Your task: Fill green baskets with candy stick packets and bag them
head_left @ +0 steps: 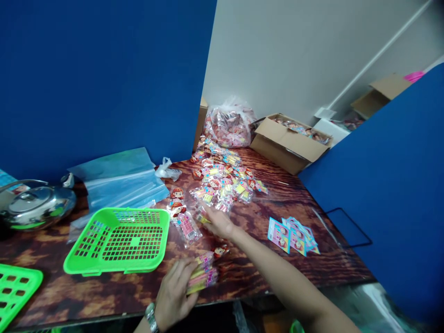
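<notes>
My left hand (176,287), with a metal watch at the wrist, is closed around several small clear packets (204,274) with yellow and pink contents, near the table's front edge. Farther in, my right hand (219,223) is blurred, its fingers closed on a small packet (201,216). Beyond it spreads a loose pile of similar packets (227,185) with red-haired cartoon heads. Between the green basket and my right hand, a few more packets (187,226) lie flat on the table.
An open green basket (163,245) stands left, beside blue plastic sheets (121,180) and a shiny lidded pan (38,203). Printed cards (293,236) lie to the right. At the back are a filled clear bag (229,122) and an open carton (280,145). Blue panels flank the table.
</notes>
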`<state>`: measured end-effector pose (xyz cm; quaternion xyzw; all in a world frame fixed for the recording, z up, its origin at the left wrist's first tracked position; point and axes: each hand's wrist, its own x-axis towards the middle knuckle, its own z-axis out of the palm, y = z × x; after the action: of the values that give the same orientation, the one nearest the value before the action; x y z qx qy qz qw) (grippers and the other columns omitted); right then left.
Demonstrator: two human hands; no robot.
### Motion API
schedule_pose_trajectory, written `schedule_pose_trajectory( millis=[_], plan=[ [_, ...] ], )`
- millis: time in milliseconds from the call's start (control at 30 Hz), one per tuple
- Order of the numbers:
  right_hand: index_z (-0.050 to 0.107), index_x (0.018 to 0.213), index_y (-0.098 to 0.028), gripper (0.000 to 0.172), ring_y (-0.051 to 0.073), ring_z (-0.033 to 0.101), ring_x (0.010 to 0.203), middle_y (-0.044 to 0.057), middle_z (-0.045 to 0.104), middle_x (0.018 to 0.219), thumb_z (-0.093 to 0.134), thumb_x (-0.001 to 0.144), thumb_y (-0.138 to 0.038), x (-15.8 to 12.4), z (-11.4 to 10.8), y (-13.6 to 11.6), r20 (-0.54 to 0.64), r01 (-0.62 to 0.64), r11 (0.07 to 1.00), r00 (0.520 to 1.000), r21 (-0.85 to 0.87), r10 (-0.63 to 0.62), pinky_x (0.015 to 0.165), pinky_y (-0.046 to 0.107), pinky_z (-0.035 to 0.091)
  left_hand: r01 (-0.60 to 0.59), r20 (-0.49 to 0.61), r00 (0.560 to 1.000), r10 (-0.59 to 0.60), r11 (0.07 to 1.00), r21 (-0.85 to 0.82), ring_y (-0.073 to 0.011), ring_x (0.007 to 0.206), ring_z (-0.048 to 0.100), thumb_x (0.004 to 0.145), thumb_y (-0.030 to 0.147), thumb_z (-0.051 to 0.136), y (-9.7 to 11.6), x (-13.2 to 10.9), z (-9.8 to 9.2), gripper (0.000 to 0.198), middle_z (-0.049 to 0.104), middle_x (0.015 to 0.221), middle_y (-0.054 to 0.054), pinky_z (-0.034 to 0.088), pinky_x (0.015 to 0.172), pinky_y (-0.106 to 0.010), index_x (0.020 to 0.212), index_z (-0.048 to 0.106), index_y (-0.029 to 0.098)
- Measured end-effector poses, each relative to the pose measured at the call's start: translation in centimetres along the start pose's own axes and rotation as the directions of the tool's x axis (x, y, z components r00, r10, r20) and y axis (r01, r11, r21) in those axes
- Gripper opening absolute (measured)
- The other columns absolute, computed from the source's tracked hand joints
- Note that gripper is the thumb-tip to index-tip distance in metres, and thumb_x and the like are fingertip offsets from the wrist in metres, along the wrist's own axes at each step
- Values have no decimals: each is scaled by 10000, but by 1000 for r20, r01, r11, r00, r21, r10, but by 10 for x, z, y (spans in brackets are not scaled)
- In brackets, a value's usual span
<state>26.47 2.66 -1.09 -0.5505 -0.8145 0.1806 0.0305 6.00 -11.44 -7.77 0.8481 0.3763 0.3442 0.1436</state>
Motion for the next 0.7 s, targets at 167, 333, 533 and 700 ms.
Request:
schedule_pose_trajectory(
  millis=[167, 333, 533, 700],
  plan=[
    [597, 1031, -161, 264, 151, 568, 720, 24, 629, 818, 462, 860, -310, 12, -11, 20, -70, -207, 970, 974, 124, 216, 623, 231, 424, -2, -11, 1000, 2, 1000, 10, -241, 1019, 586, 691, 169, 552, 0, -1, 0, 560, 597, 1119, -135, 509, 858, -361, 1238, 434, 148],
    [612, 896, -172, 199, 266, 556, 958, 121, 602, 1023, 584, 754, -310, 9, 8, -2, -65, -266, 964, 962, -12, 265, 803, 372, 416, -8, 1, 1000, 8, 1000, 10, -241, 1040, 576, 702, 170, 554, -2, -1, 1, 560, 593, 1134, -135, 504, 872, -359, 1247, 426, 145],
    [459, 1251, -237, 541, 232, 575, 927, 90, 610, 1069, 611, 733, -276, 0, 17, -13, -62, -208, 974, 975, 90, 214, 828, 357, 406, 5, 19, 1000, -5, 1000, 6, -218, 1040, 576, 709, 144, 556, -2, -1, 2, 549, 597, 1132, -121, 505, 868, -325, 1245, 436, 144],
    [628, 921, -184, 401, 167, 578, 649, -12, 635, 698, 738, 557, -312, -4, 3, 28, -66, -268, 657, 897, 705, 436, 627, 261, 444, -9, 8, 1000, 9, 1000, 12, -221, 1033, 579, 710, 142, 553, -2, -1, 1, 539, 602, 1124, -120, 506, 867, -336, 1237, 443, 144]
  ],
)
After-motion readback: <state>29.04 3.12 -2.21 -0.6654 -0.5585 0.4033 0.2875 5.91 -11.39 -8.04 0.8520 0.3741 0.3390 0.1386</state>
